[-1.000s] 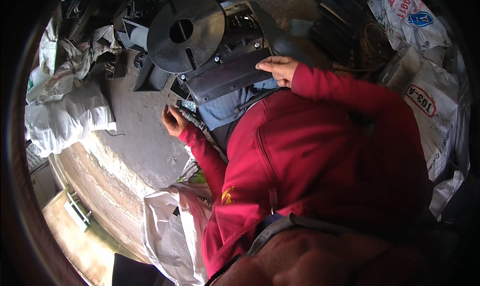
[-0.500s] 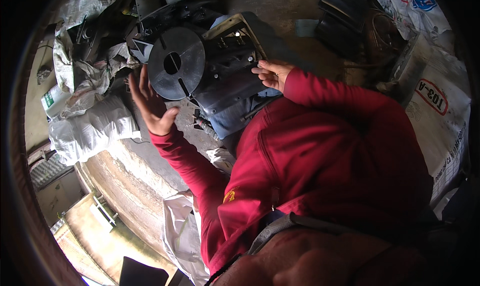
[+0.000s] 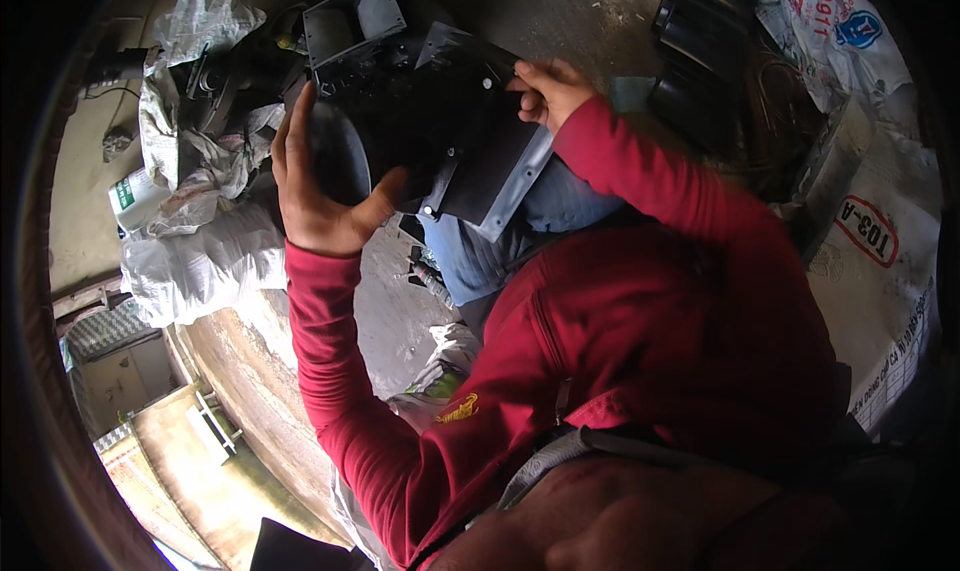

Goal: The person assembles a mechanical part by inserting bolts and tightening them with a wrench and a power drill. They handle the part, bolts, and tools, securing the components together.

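Note:
A black metal housing [image 3: 410, 121] with a round end disc [image 3: 338, 146], flat flanges and several bright bolts is held tilted above my lap. My left hand [image 3: 325, 191] wraps the disc end, fingers along the far side and thumb across the near side. At the other end, my right hand [image 3: 550, 91] is closed on the flange's upper right corner, thumb and forefinger at the edge. A pale-edged flange [image 3: 518, 191] faces my blue jeans [image 3: 570, 196]. Deep shadow hides the inside of the housing.
Beyond the housing stands a grey metal bracket [image 3: 375, 16]. White plastic sacks [image 3: 205, 266] and a white container [image 3: 135, 199] lie at the left. Black curved parts [image 3: 705, 31] sit at the far right, near a large printed sack [image 3: 870, 261]. A small tool-like item [image 3: 430, 276] lies on the floor.
The housing has been turned over: its disc, flat toward me before, now shows nearly edge-on. My left hand has closed round the disc end, and my right hand has moved slightly farther away.

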Demonstrator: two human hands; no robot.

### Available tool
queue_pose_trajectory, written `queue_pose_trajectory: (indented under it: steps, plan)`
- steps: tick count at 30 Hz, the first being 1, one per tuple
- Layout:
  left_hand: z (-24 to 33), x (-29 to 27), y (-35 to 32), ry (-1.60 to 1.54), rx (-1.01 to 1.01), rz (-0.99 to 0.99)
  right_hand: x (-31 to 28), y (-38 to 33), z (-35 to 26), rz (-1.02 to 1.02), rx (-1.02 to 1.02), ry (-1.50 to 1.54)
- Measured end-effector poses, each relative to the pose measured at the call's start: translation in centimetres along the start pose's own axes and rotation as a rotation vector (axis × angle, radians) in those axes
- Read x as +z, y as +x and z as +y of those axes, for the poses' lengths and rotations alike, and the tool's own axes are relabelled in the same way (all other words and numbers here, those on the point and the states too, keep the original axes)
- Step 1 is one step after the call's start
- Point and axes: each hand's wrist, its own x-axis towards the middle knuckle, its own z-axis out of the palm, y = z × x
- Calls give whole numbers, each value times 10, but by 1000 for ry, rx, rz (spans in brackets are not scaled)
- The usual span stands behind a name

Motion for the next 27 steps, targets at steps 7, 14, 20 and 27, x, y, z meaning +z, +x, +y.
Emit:
queue_pose_trajectory:
  steps: [7,14,20,27]
  plan:
    - [28,53,-69,-713,-611,531,112,57,-86,-405,-885,-1020]
    - [58,119,-155,-854,-849,791,167,12,-19,-627,-1225,-1166]
    - [54,150,-213,-1176,-929,611,201,-37,38,-922,-1109,-1588]
    - [44,148,-208,-1179,-967,10,121,-12,63,-1016,-1138,-1396]
